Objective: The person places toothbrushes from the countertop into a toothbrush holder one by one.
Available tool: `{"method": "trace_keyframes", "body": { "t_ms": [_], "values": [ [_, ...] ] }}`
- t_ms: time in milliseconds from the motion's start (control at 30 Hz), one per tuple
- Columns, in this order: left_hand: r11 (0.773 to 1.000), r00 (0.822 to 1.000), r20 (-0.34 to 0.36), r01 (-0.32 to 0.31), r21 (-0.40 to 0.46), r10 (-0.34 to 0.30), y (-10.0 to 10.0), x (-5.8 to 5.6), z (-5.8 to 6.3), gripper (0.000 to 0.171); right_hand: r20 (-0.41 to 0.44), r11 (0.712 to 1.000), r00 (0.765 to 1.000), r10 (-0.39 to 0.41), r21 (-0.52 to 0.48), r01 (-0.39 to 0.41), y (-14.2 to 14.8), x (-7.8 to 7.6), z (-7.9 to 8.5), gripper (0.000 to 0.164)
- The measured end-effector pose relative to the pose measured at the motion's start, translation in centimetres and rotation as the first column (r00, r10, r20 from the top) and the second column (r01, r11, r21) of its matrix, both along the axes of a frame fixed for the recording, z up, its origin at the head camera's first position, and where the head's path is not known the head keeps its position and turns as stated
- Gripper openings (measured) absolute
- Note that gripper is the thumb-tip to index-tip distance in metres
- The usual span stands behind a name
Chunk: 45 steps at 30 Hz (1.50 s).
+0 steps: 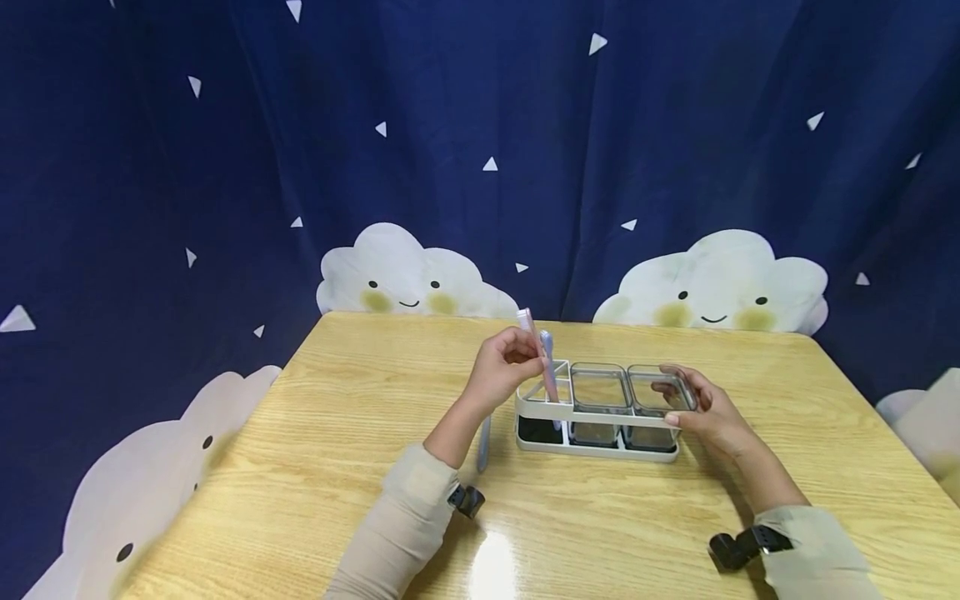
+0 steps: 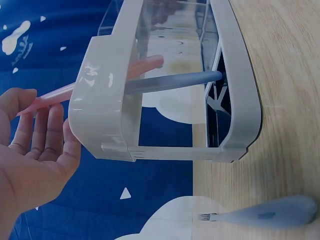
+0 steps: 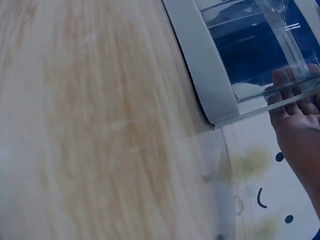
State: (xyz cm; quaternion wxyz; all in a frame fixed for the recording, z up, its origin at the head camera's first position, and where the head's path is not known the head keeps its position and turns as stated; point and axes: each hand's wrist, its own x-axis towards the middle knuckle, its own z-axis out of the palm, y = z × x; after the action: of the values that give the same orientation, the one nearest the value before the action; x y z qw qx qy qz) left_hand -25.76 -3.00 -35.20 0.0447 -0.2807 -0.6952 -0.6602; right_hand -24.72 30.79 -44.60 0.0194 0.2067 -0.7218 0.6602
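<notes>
A white toothbrush holder [image 1: 543, 410] with a dark base stands on the table, two clear cups [image 1: 598, 365] set in its right part. My left hand [image 1: 506, 371] pinches a pink toothbrush [image 2: 56, 94] by its upper end, its lower end down inside the holder's left compartment. Beside it a blue toothbrush [image 2: 175, 81] leans in the same section, its foot on the dark base. My right hand [image 1: 712, 421] grips the holder's right end at the outer cup, thumb in front and fingers behind the clear wall.
Another blue toothbrush [image 1: 483, 444] lies on the wooden table [image 1: 360, 392], left of the holder and close to my left forearm. Behind the table hangs a dark blue curtain [image 1: 450, 100] with clouds and white triangles.
</notes>
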Motion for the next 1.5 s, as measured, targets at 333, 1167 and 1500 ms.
{"method": "trace_keyframes", "body": {
  "t_ms": [333, 1167, 1500],
  "values": [
    [0.993, 0.999, 0.022, -0.026, -0.113, 0.029, 0.6, -1.9, -2.3, 0.013, -0.001, 1.000, 1.000, -0.010, 0.001, 0.010, 0.0, 0.0, 0.2, 0.068],
    [0.962, 0.998, 0.063, 0.010, -0.274, 0.008, 0.0, -2.0, -1.7, 0.016, 0.001, 1.000, 1.000, -0.022, 0.015, 0.022, 0.1, 0.0, -0.1, 0.068],
    [0.978, 0.995, 0.104, 0.009, -0.210, 0.014, -1.6, -1.8, -1.9, 0.027, -0.022, 0.997, 0.999, -0.027, 0.066, 0.028, 0.2, 0.2, 0.1, 0.068]
  ]
}}
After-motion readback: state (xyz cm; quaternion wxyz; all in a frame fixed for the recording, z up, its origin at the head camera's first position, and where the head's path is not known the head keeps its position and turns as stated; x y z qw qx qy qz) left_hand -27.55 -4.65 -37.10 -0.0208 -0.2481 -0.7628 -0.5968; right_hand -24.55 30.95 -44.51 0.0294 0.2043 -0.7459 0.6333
